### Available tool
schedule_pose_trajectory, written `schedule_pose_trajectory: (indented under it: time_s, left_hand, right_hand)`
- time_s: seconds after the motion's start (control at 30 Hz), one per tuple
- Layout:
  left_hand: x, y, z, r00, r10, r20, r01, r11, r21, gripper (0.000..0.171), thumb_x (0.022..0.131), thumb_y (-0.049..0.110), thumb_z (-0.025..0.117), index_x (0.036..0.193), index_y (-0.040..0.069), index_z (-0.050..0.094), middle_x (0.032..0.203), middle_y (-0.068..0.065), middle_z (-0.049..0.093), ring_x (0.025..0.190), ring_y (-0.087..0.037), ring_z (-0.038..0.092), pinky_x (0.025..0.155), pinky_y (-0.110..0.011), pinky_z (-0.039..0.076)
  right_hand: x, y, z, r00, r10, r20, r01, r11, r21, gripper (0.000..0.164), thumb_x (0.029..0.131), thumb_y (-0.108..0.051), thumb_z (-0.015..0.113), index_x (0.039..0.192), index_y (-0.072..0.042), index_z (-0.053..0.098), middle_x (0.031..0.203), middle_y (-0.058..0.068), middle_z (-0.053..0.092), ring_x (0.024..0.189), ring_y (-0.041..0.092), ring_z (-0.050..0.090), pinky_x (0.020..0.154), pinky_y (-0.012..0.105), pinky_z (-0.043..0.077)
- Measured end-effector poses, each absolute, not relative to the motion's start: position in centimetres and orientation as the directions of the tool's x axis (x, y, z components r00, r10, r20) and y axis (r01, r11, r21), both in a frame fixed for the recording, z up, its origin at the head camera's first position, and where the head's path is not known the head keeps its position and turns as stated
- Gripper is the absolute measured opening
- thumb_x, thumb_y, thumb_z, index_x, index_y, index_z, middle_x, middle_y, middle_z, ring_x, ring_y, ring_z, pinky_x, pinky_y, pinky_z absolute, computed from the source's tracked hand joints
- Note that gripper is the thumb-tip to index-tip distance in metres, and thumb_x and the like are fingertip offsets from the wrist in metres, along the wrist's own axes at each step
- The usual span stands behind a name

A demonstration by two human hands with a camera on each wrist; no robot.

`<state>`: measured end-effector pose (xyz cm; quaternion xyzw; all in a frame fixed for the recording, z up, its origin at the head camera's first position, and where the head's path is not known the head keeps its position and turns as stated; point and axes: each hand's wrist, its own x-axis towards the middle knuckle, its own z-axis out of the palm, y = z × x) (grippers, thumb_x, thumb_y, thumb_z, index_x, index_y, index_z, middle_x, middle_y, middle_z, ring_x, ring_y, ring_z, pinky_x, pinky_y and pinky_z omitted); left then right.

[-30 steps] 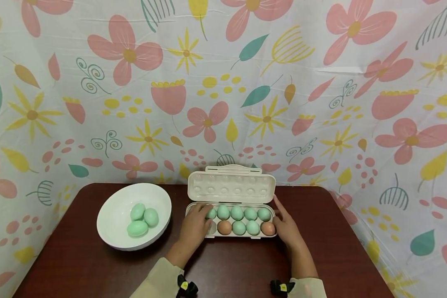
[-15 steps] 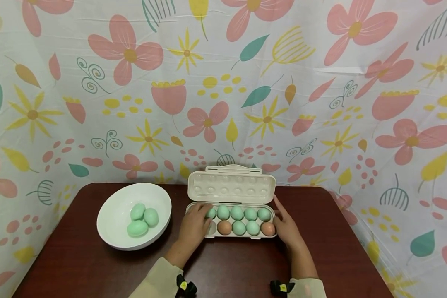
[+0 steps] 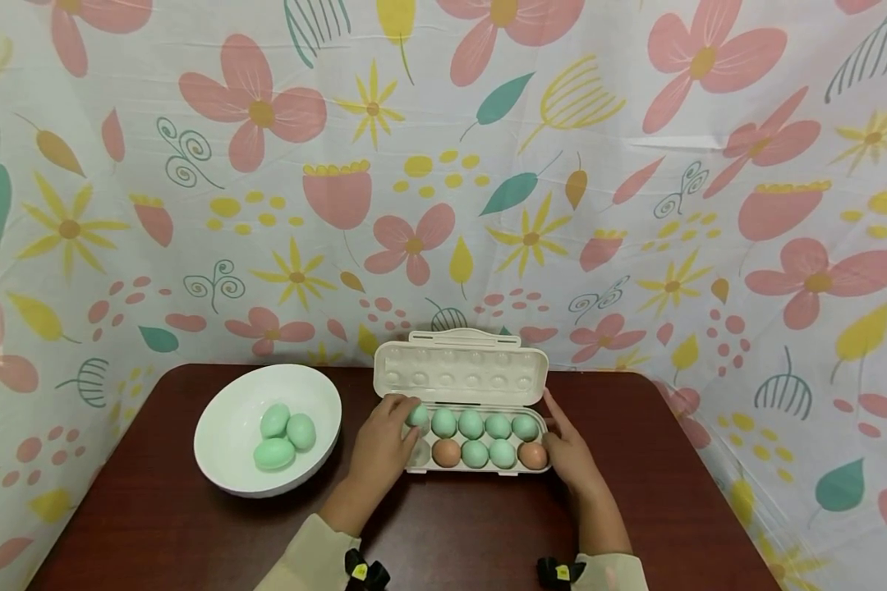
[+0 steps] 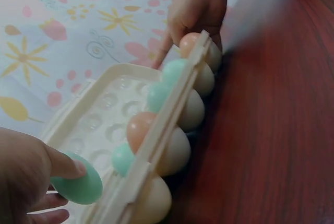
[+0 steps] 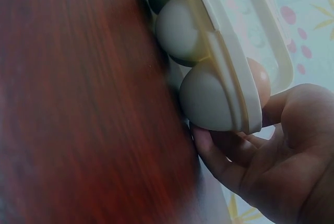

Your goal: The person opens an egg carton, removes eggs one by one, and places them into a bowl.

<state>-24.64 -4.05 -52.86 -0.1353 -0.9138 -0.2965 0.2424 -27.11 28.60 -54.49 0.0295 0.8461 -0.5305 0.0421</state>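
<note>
A cream egg carton (image 3: 443, 392) stands on the table with its lid raised at the back. Green eggs (image 3: 471, 423) fill much of its back row; the front row mixes green ones with a brown egg (image 3: 447, 453) and another brown egg (image 3: 533, 455) at the right end. My left hand (image 3: 379, 443) pinches a green egg (image 4: 83, 182) between thumb and fingers, raised over the carton's left end. Beside it, the front-left cup (image 3: 418, 453) holds no egg. With fingers around the carton's right end, my right hand (image 5: 276, 151) grips it.
Left of the carton, a white bowl (image 3: 218, 435) holds 3 green eggs (image 3: 274, 453). The dark red-brown table (image 3: 480, 525) extends in front. A flower-patterned cloth (image 3: 443, 189) hangs close behind the table's back edge.
My left hand has lifted the green egg up from the carton's back-left corner, its fingers now higher. The right hand stays on the carton's right end.
</note>
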Motion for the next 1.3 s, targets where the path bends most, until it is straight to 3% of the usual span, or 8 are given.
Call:
schedule_pose_trajectory:
  time_s: [0.3,0.87,1.03,1.3]
  left_hand:
    - [-23.9,-4.5,-51.2,-0.802,0.120,0.585,0.434,0.791,0.432,0.046,0.080,0.015,0.086,0.122,0.015,0.069,0.115,-0.002,0.063,0.096,-0.017,0.068,0.075,-0.032,0.058]
    - [-22.6,-6.6,-49.4,-0.734,0.104,0.671,0.463,0.799,0.383,0.045,0.078,0.013,0.088,0.120,0.011,0.070,0.115,-0.008,0.064,0.099,-0.026,0.067,0.081,-0.041,0.056]
    - [-22.1,-7.3,-48.7,-0.736,0.072,0.673,0.455,0.789,0.414,0.047,0.077,0.010,0.088,0.120,0.009,0.070,0.115,-0.010,0.064,0.100,-0.027,0.067,0.084,-0.043,0.056]
    - [-21.6,-9.2,-48.0,-0.770,0.004,0.638,0.410,0.770,0.489,0.046,0.079,0.009,0.087,0.122,0.007,0.070,0.114,-0.013,0.064,0.099,-0.030,0.066,0.084,-0.045,0.055]
  right_hand:
    - [-27.1,28.4,-54.5,-0.996,0.009,-0.087,0.083,0.435,-0.897,0.076,0.099,-0.001,0.040,0.159,-0.044,0.020,0.142,0.020,0.054,0.104,0.024,0.055,0.079,0.026,0.045]
    - [-26.9,28.3,-53.3,-0.988,0.011,-0.157,0.149,0.386,-0.911,0.072,0.102,-0.004,0.035,0.161,-0.041,0.017,0.143,0.021,0.050,0.089,0.018,0.053,0.074,0.026,0.044]
    - [-26.1,27.8,-51.5,-0.983,0.005,-0.182,0.170,0.382,-0.909,0.071,0.102,-0.002,0.035,0.162,-0.035,0.017,0.142,0.024,0.049,0.084,0.019,0.052,0.072,0.027,0.044]
    - [-27.2,28.5,-54.3,-0.990,0.009,-0.142,0.133,0.414,-0.901,0.070,0.103,-0.007,0.033,0.159,-0.045,0.016,0.143,0.020,0.049,0.087,0.018,0.052,0.073,0.026,0.043]
